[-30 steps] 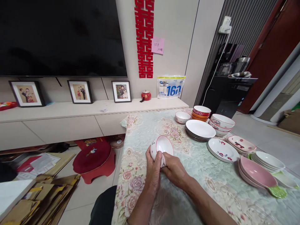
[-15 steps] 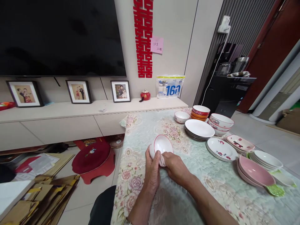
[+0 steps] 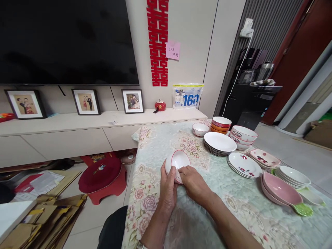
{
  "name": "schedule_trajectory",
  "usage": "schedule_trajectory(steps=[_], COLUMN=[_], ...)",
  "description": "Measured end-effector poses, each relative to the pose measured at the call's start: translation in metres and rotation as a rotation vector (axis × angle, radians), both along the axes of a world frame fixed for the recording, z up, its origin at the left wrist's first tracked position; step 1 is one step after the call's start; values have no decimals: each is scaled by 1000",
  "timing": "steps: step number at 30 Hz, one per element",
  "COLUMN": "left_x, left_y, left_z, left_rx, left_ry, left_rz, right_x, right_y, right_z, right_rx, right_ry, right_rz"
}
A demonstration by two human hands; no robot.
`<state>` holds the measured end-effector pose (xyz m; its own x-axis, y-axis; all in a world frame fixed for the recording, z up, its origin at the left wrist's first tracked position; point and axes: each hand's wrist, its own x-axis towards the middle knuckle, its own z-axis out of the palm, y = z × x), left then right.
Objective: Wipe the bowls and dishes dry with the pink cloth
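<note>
A small white bowl point(image 3: 181, 159) with a red rim is tilted above the table, its opening facing up and away from me. My left hand point(image 3: 168, 180) is wrapped round its left side, with the thumb over the near edge. My right hand point(image 3: 192, 178) is closed at the near right rim, fingers curled against the bowl. What lies under those fingers is partly hidden. Both forearms reach in from the bottom of the view.
A flowered cloth point(image 3: 149, 204) covers the table. Right of my hands stand white plates point(image 3: 220, 141), flower-patterned plates point(image 3: 244, 165), stacked bowls point(image 3: 221, 121), patterned bowls point(image 3: 243, 133), a small bowl point(image 3: 200, 129) and pink dishes point(image 3: 281, 188). A red stool point(image 3: 102, 180) stands left.
My right hand has shifted slightly up along the bowl's near rim. A crumpled whitish patch beneath its fingers no longer shows. The left hand keeps its hold.
</note>
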<state>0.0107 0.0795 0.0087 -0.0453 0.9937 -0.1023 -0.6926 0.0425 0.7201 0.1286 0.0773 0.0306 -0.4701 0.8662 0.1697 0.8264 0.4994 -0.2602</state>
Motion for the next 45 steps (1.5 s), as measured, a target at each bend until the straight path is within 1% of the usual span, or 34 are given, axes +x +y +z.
schedule_trajectory(steps=[2, 5, 7, 8, 9, 11, 14, 16, 18, 22, 23, 24, 25, 27, 29, 30, 32, 34, 38, 40, 42, 43, 44, 45], left_x=[2, 4, 4, 3, 2, 0, -1, 0, 2, 3, 2, 1, 0, -2, -2, -1, 1, 2, 2, 1, 1, 1, 0, 0], left_y=[0, 0, 0, 0, 1, 1, 0, 0, 0, 1, 2, 2, 2, 3, 2, 2, 1, 1, 0, 0, -1, -1, -1, 0], left_z=[-1, -3, -4, -4, -4, -3, -2, -2, -3, -5, -6, -6, -6, -6, -6, -5, -5, -5, -4, -3, -2, -2, -2, -1], left_rx=[0, 2, 3, 8, 13, 21, 5, -13, -11, 13, 9, 1, -5, -3, 11, 13, 6, 10, 33, 36, 38, 37, 34, 24], left_ry=[-1, -12, -17, -19, -24, -38, -42, -22, -13, -17, -15, -15, -16, -23, -34, -38, -38, -30, -12, -14, -28, -35, -43, -48], left_rz=[10, 28, 30, 31, 33, 26, 2, -6, 10, 55, 53, 47, 40, 22, 10, 10, 15, 30, 37, 33, 43, 49, 57, 69], right_x=[-4, -12, -15, -14, -12, -7, 1, 1, -2, -14, -15, -15, -13, -8, -2, 0, 1, -2, -10, -9, -3, 3, 10, 17], right_y=[-1, -3, -3, -3, -3, -2, 0, 1, 0, -3, -3, -3, -3, -2, -1, -1, -1, -2, -5, -5, -4, -2, 0, 2], right_z=[-2, -6, -7, -7, -6, -4, -2, -2, -4, -8, -8, -8, -7, -4, -1, 0, 0, -1, 0, 3, 7, 8, 9, 9], right_rx=[-44, -80, -101, -116, -128, -108, 2, 18, -36, -106, -115, -125, -130, -95, -22, 8, 13, -37, -134, -167, -180, -173, -156, -129], right_ry=[136, 472, 605, 606, 562, 387, 109, 46, 139, 547, 586, 574, 517, 324, 121, 52, 13, 125, 490, 560, 585, 600, 613, 619], right_rz=[-25, -60, -36, -1, 38, 86, 46, 0, -21, -17, 3, 35, 71, 113, 101, 78, 37, 20, 11, 41, 81, 70, 13, -83])
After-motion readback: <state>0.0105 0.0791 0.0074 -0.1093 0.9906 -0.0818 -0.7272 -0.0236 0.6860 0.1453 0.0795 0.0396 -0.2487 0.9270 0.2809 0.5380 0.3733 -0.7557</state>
